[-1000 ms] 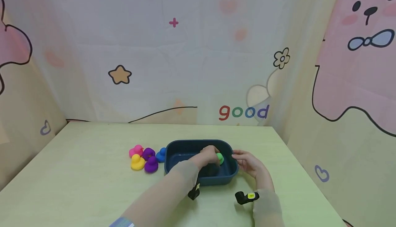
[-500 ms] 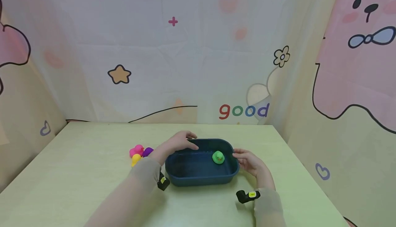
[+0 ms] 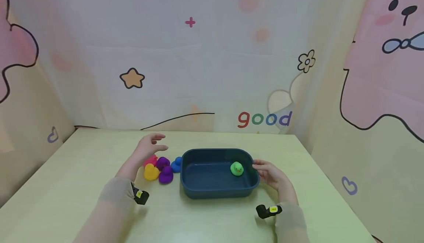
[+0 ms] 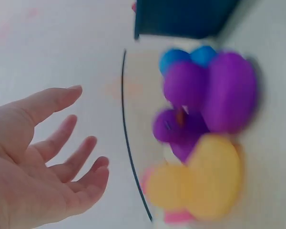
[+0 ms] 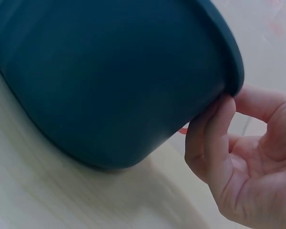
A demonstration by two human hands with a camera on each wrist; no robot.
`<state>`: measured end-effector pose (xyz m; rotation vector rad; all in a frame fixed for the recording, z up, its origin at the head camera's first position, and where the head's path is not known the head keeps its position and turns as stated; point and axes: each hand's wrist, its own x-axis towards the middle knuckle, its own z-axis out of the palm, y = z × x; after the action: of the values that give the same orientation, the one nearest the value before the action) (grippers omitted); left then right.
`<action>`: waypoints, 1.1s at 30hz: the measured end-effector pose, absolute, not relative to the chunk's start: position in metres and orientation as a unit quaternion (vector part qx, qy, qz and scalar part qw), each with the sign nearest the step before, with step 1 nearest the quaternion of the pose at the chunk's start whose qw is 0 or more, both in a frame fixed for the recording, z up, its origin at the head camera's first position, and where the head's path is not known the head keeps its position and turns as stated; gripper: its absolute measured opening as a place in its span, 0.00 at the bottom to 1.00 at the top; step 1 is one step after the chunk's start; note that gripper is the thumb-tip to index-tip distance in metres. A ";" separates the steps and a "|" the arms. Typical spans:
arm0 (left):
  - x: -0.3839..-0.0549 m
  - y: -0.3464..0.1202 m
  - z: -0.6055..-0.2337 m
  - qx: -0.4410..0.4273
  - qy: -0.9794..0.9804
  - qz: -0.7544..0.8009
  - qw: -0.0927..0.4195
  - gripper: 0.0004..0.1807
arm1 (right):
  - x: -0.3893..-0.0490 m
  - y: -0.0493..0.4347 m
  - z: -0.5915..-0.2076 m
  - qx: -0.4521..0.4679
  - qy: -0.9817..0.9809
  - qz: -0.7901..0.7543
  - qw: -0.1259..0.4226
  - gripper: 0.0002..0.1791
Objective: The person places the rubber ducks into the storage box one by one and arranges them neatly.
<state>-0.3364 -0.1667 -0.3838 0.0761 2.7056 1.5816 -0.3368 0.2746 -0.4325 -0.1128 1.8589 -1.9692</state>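
My left hand (image 3: 148, 148) hovers above a cluster of rubber ducks, fingers apart and slightly bent, holding nothing. Under and beside it are a pink duck (image 3: 151, 159), partly hidden, a yellow duck (image 3: 151, 172), two purple ducks (image 3: 166, 175) and a blue duck (image 3: 176, 165). In the left wrist view the palm (image 4: 43, 176) faces the yellow duck (image 4: 212, 176) across a gap. My right hand (image 3: 272, 175) pinches the right rim of a dark blue rectangular tub (image 3: 220, 193). A green duck (image 3: 236, 168) sits upright inside the tub, toward its right end.
The pale table (image 3: 185, 221) bears the tub and the ducks. A printed cloth backdrop (image 3: 215, 70) rises behind the table and along both sides. The blue duck stands close against the tub's left end.
My left hand has let go of the green duck in the tub, withdrawn, and moved left over the duck cluster. My right hand stays at the tub's rim.
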 end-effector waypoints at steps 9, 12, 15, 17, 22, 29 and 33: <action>-0.330 -0.193 -0.409 -0.033 0.860 0.509 -0.010 0.34 | -0.336 0.277 -0.434 -0.037 0.659 -0.720 0.214 0.35; -0.331 -0.197 -0.415 -0.041 0.863 0.504 -0.005 0.35 | -0.336 0.277 -0.435 -0.039 0.656 -0.723 0.213 0.34; -0.335 -0.201 -0.421 -0.046 0.864 0.501 0.011 0.36 | -0.337 0.277 -0.436 -0.040 0.653 -0.726 0.212 0.32; -0.337 -0.203 -0.425 -0.049 0.863 0.502 0.027 0.36 | -0.337 0.277 -0.436 -0.042 0.653 -0.726 0.211 0.31; -0.341 -0.204 -0.431 -0.056 0.863 0.499 0.053 0.36 | -0.337 0.277 -0.436 -0.043 0.654 -0.725 0.213 0.31; -0.341 -0.203 -0.433 -0.070 0.867 0.490 0.054 0.33 | -0.337 0.276 -0.436 -0.046 0.655 -0.723 0.215 0.30; -0.343 -0.202 -0.435 -0.075 0.868 0.488 0.055 0.33 | -0.337 0.276 -0.436 -0.048 0.653 -0.725 0.216 0.31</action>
<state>-0.3429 -0.2022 -0.4348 -0.2283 2.6352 1.4811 -0.3375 0.2759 -0.4362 -0.1336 1.8089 -2.0081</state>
